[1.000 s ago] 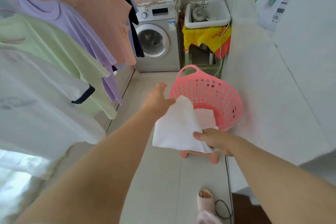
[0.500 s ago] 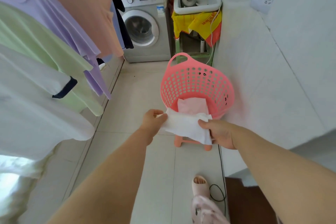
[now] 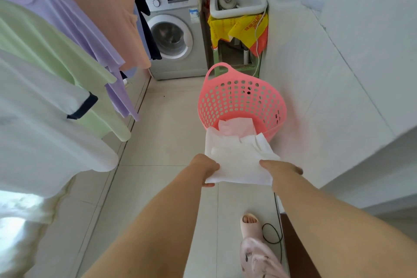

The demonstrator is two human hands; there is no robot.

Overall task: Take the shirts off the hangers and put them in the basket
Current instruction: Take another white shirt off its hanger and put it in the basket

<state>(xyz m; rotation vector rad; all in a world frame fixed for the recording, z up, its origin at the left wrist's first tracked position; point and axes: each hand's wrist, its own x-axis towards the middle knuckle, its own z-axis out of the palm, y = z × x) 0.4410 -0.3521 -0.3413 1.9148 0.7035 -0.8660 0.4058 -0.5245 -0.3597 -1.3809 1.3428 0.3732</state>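
Gripping left hand [image 3: 208, 170], right hand [image 3: 281, 170] at near edge of white shirt [image 3: 239, 160], basket [image 3: 274, 106] beyond.

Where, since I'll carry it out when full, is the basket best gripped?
By the loop handle on the far rim of the basket, reaching from above: it arches up clear of the rim, leaving a gap to hook through. The near rim lies under the shirt that the left hand and right hand hold, so any second handle there is hidden.
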